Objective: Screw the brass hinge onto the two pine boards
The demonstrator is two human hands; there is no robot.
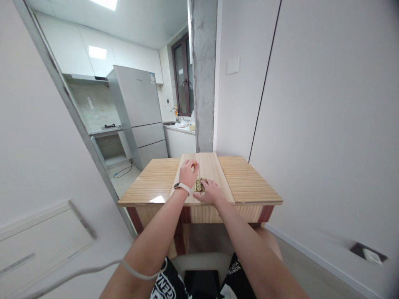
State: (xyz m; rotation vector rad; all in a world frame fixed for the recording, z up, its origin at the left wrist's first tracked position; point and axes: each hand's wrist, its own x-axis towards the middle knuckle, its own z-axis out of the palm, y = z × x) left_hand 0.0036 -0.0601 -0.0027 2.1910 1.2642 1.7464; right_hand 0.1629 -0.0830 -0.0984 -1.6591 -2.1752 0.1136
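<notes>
Two pale wooden boards (215, 168) lie side by side on the table, with a narrow seam between them. A brass-coloured hinge (198, 185) sits across that seam near the front. My right hand (212, 192) lies over the hinge's right side, fingers stretched out on the board and thumb extended toward the left in front of it. Farther back, my left hand (188, 172), with a white wristband, is closed in a pinch above the left board beside the seam. Something small, yellowish and reddish, shows at its fingertips, too small to name.
The wood-grain table (246, 178) extends to both sides of the boards. A grey concrete pillar (204, 83) rises behind it. At back left stand a silver refrigerator (140, 104) and a sink counter (181, 137). A pale cable (93, 268) crosses my left arm.
</notes>
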